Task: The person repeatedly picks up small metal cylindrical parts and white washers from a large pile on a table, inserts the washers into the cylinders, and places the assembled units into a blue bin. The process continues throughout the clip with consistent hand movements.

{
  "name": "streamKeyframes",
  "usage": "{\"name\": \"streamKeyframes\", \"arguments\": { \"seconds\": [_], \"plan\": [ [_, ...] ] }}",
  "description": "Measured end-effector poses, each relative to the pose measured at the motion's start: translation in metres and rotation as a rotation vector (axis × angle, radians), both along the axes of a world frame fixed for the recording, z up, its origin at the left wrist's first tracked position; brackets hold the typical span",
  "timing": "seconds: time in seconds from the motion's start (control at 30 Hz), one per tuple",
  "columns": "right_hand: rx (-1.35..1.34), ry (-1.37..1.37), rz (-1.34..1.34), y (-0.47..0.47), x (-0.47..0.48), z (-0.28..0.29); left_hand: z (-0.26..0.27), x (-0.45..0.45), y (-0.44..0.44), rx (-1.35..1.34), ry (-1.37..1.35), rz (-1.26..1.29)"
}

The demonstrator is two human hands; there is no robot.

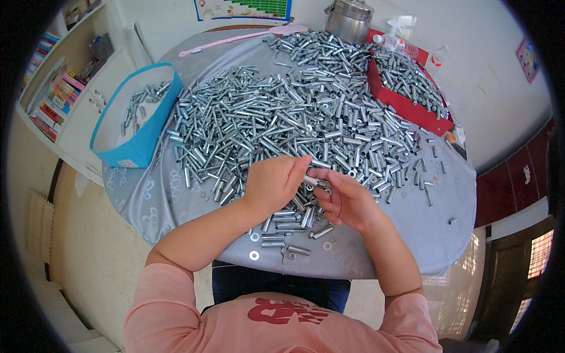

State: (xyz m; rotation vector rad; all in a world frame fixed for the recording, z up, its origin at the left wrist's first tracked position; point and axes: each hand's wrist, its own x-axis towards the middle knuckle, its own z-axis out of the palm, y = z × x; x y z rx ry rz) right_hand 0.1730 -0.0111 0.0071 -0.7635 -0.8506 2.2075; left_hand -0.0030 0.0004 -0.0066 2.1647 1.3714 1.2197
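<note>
My left hand [274, 182] and my right hand [346, 198] meet above the near edge of a large heap of metal sleeves and bolts [265, 114]. Between them is a metal sleeve anchor [314, 181], with washers or a nut at its right end by the right fingers. The left fingers are mostly hidden behind the back of that hand, near the anchor's left end. The right hand's fingers curl around the right end. Below the hands lie loose sleeves [273, 240], a flat washer [254, 255] and another washer [327, 246] on the grey tablecloth.
A blue fabric bin [132, 152] with some anchors stands at the left. A red box [408, 115] full of metal parts is at the right back, beside a plastic bottle [399, 45] and a steel pot [348, 22]. A pink fly swatter [238, 39] lies at the back.
</note>
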Motion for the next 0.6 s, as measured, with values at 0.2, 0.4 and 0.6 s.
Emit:
{"name": "streamKeyframes", "arguments": {
  "seconds": [0.2, 0.4, 0.6],
  "plan": [
    [0.361, -0.286, -0.082, 0.004, 0.006, -0.003, 0.001, 0.003, -0.003, -0.002, 0.001, -0.073],
    [0.387, -0.497, -0.060, -0.003, -0.003, -0.002, -0.004, 0.001, 0.001, 0.040, 0.012, -0.021],
    [0.739, -0.749, -0.101, -0.001, 0.002, -0.005, 0.000, 0.000, 0.000, 0.038, 0.032, -0.019]
  ]
}}
